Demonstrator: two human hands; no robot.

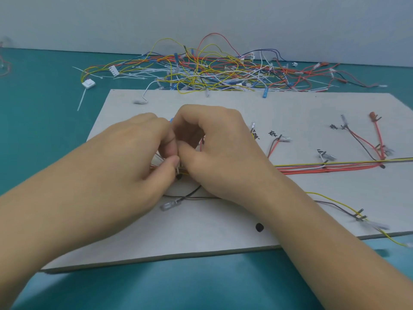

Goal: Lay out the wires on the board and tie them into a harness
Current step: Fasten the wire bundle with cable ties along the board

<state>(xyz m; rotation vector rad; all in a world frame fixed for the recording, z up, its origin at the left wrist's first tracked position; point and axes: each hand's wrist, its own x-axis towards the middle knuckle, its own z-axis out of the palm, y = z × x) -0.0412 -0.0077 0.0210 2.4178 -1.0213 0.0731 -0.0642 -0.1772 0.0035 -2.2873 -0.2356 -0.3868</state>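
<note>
Wires (324,167) bundled on board (223,229), long axis left-to-right, left end under both hands, left hand (134,157) and right hand (214,148) touching, pinched together on something small, perhaps a tie.

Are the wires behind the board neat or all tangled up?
Tangled. The loose wires lie in a criss-crossed heap on the table behind the board.

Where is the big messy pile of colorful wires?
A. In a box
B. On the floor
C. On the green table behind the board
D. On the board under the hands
C: the tangled wire pile lies on the green table, past the far edge of the board.
</note>
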